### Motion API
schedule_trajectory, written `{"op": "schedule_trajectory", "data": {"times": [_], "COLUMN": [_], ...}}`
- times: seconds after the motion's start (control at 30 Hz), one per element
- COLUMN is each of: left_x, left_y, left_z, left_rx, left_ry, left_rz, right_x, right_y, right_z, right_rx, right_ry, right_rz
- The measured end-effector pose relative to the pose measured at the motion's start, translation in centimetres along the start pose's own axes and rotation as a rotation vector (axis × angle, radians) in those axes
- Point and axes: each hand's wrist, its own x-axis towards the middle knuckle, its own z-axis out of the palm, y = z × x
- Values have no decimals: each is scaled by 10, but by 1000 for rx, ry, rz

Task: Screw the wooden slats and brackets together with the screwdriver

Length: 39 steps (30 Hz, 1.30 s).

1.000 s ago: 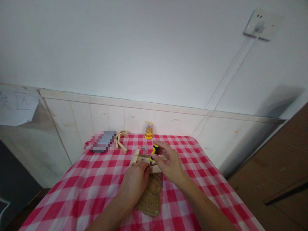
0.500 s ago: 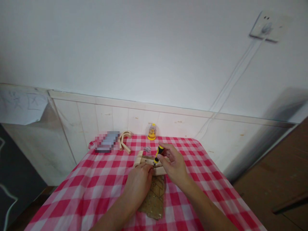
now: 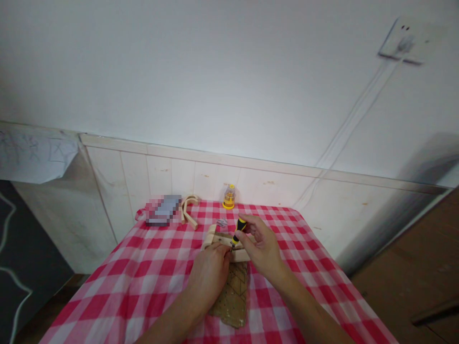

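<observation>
Your right hand (image 3: 263,244) keeps its grip closed round the yellow-and-black screwdriver (image 3: 239,228), tip down on the wooden frame (image 3: 214,235) at mid-counter (image 3: 143,272). Little has shifted in the last second. Your left hand (image 3: 210,273) stays curled tight on the frame beside the tip, above the perforated board (image 3: 234,296).

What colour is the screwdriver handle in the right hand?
The screwdriver handle is yellow and black, clearest in the head view, pinched by the right hand.
</observation>
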Motion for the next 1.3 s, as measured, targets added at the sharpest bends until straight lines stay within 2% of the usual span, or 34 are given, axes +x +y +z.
{"op": "schedule_trajectory", "data": {"times": [0.3, 0.73, 1.13, 1.3], "left_x": [0, 1, 1, 1], "left_y": [-3, 1, 0, 1], "left_z": [2, -3, -1, -2], "left_rx": [-28, -49, -17, -2], "left_ry": [13, -16, 3, 1], "left_rz": [-4, -47, -17, 3], "right_x": [-1, -1, 1, 0], "right_y": [-3, -7, -4, -8], "right_z": [0, 1, 4, 1], "right_rx": [-23, -26, -23, -57], "right_ry": [3, -6, 49, 19], "right_rz": [-36, -11, 15, 7]}}
